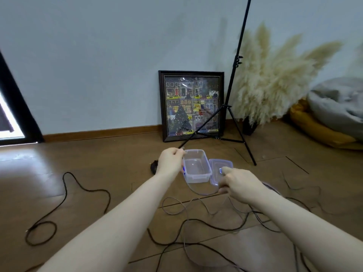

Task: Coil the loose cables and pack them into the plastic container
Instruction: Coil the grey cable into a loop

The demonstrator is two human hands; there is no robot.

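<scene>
Head view: grey cable [198, 193] end is pinched by left hand [170, 161] above container [196, 179], slack gripped by right hand [238, 185] beside it; coiling just starting, looping needed next.

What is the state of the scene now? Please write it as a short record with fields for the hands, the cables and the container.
left hand: pinches one end of the grey cable, raised beside the container
right hand: grips the same cable further along
black cables: loose on the wooden floor
container: clear plastic, open, nothing inside
lid: lies right of the container
</scene>
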